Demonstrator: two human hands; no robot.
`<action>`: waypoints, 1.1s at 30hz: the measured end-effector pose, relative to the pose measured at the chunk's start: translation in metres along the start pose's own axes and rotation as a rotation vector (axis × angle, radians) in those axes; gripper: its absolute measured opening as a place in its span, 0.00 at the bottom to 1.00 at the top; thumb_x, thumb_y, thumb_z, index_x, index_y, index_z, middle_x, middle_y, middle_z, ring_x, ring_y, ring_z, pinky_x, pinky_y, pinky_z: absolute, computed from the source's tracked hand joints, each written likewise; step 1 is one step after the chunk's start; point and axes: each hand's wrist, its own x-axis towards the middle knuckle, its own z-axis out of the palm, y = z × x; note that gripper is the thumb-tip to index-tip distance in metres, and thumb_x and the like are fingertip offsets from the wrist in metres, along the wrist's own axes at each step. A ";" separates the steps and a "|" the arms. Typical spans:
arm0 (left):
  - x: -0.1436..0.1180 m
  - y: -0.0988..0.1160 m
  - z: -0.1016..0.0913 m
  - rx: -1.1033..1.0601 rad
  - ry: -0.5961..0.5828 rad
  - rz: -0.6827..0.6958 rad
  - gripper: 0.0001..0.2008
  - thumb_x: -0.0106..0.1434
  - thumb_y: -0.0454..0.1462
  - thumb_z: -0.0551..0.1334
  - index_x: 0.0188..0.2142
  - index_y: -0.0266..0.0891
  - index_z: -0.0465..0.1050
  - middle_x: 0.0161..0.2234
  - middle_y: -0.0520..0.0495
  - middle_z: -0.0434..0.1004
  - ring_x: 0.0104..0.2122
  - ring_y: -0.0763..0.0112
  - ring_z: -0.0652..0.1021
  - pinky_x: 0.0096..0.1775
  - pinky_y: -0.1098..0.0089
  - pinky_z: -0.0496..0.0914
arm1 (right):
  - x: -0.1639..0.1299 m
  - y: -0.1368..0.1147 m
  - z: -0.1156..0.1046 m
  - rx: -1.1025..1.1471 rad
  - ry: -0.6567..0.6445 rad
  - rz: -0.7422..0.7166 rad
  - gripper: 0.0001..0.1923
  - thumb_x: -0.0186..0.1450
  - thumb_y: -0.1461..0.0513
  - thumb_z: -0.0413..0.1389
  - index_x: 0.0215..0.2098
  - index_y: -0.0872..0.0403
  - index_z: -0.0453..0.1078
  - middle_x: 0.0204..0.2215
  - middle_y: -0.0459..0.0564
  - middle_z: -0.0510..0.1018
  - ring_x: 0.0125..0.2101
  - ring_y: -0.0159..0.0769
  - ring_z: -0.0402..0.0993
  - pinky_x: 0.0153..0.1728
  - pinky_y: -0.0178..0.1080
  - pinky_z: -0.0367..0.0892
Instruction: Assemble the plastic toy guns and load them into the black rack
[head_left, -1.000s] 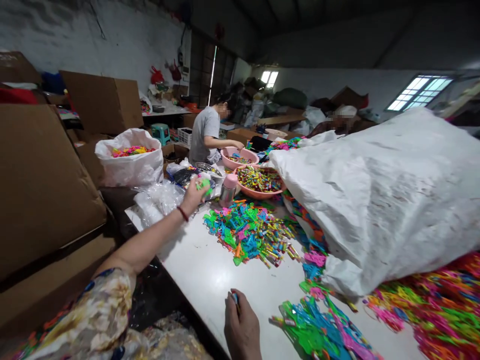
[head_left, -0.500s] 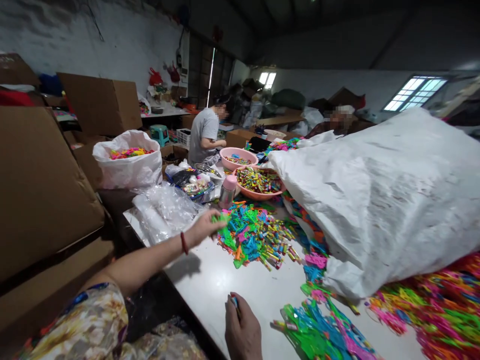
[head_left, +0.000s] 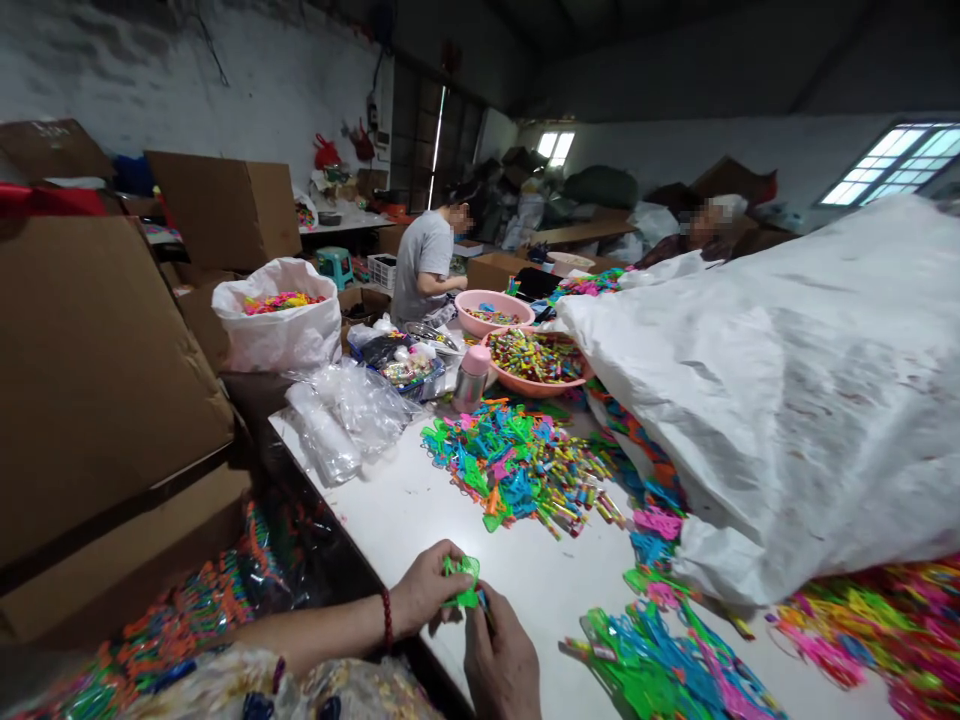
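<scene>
My left hand [head_left: 424, 592] grips a small green plastic toy piece [head_left: 463, 580] near the front edge of the white table [head_left: 420, 520]. My right hand [head_left: 501, 665] meets it from below, fingers closed on a small bluish piece whose tip barely shows. Both hands touch at the green piece. Farther out on the table lies a heap of several colourful plastic toy pieces [head_left: 517, 470]. Another pile of green, blue and pink pieces [head_left: 660, 665] lies to the right of my hands.
A big white sack [head_left: 787, 380] covers the table's right side, over more bright pieces [head_left: 885, 620]. Two pink basins [head_left: 534, 362], a pink bottle [head_left: 473, 378] and clear bags [head_left: 345, 415] stand farther back. Cardboard boxes [head_left: 97, 380] line the left. A person in grey [head_left: 426, 265] works beyond.
My left hand drew back from the far heap to the table's front edge, carrying a green piece to my right hand. The view shifted slightly left.
</scene>
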 end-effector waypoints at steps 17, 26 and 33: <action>-0.005 0.024 -0.002 -0.038 -0.035 -0.161 0.31 0.48 0.58 0.71 0.37 0.41 0.61 0.16 0.61 0.67 0.11 0.79 0.66 0.15 0.80 0.55 | -0.011 -0.020 -0.004 0.106 0.026 0.107 0.21 0.71 0.50 0.47 0.47 0.55 0.73 0.37 0.53 0.82 0.35 0.38 0.78 0.39 0.38 0.72; -0.011 0.050 0.008 -0.008 -0.071 -0.151 0.25 0.49 0.49 0.75 0.34 0.38 0.66 0.21 0.58 0.68 0.16 0.84 0.65 0.16 0.81 0.57 | -0.028 -0.026 -0.031 0.496 0.108 0.089 0.19 0.70 0.50 0.55 0.50 0.52 0.77 0.45 0.52 0.82 0.45 0.36 0.78 0.49 0.40 0.72; -0.022 0.050 0.016 0.021 -0.114 -0.186 0.22 0.52 0.48 0.74 0.33 0.38 0.66 0.21 0.57 0.68 0.16 0.83 0.64 0.15 0.80 0.53 | -0.042 -0.030 -0.038 0.547 0.095 0.088 0.17 0.68 0.51 0.58 0.48 0.52 0.77 0.43 0.51 0.81 0.44 0.36 0.77 0.46 0.38 0.72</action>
